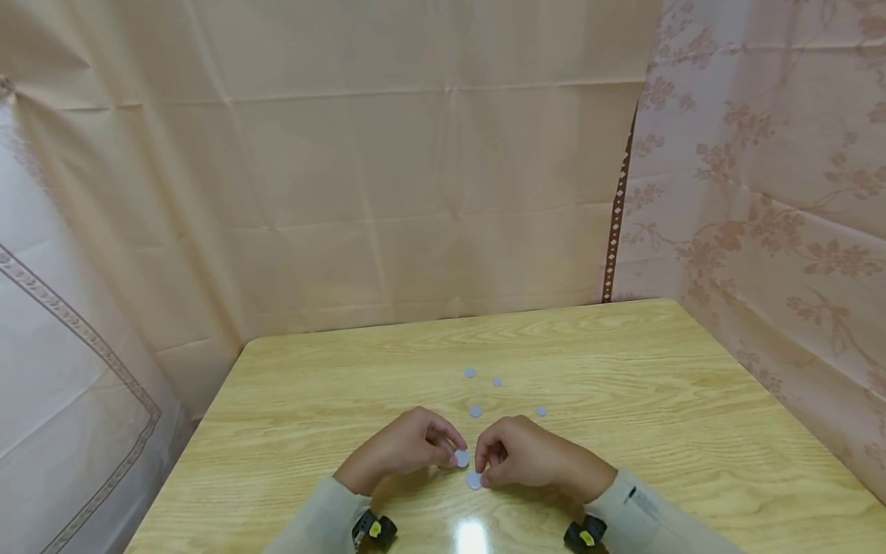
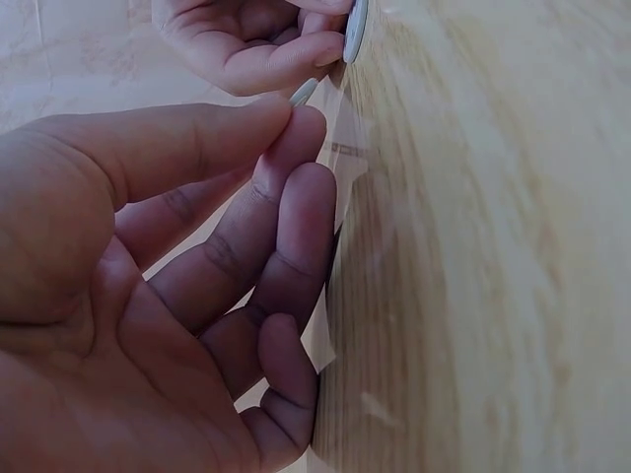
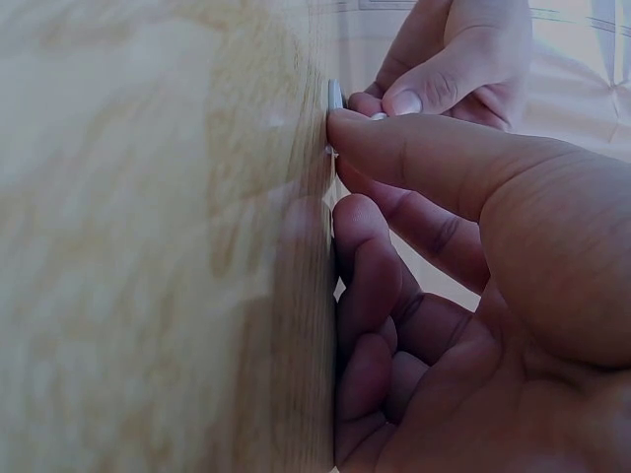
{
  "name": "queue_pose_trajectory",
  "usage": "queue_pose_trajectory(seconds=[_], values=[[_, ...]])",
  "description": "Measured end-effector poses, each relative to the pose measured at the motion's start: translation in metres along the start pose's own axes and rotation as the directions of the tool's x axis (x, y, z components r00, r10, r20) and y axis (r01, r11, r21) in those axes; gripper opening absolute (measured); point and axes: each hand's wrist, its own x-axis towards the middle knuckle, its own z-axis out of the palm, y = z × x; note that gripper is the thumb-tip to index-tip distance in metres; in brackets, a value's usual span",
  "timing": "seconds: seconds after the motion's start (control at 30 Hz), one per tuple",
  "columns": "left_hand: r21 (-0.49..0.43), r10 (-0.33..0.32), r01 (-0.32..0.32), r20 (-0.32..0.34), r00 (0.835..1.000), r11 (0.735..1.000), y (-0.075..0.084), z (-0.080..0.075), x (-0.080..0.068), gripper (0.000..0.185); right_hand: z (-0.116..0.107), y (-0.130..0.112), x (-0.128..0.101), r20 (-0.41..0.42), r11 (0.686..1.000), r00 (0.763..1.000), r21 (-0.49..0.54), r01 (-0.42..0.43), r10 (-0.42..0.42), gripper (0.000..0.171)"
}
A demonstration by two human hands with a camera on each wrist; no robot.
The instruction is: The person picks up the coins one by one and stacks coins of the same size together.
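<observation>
My left hand [image 1: 414,445] pinches a small silver-grey coin-like disc [image 1: 461,458] between thumb and index finger. In the left wrist view that disc [image 2: 304,93] is tilted and held clear of the table, with the other fingers loosely curled below. Close on the right, my right hand [image 1: 526,452] has thumb and index finger at the edge of a second coin-like disc [image 1: 474,481], low over the tabletop. The right wrist view shows this disc [image 3: 334,96] edge-on at the thumb tip, the lower fingers curled against the table.
Beyond the hands, several more silver-grey discs lie apart on the wood-grain table [image 1: 311,400], one [image 1: 475,412] just ahead of the fingers and another [image 1: 541,411] farther right. A beige curtain [image 1: 415,192] hangs behind the far edge, and a floral cloth [image 1: 775,215] hangs on the right.
</observation>
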Motion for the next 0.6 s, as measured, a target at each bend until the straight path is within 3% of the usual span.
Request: queue_pose_trajectory(seconds=[0.6], values=[[0.039, -0.002, 0.001, 0.019, 1.0, 0.999, 0.0038, 0.0063, -0.001, 0.014, 0.0, 0.001, 0.0005, 0.002, 1.0, 1.0, -0.012, 0.003, -0.003, 0.011]])
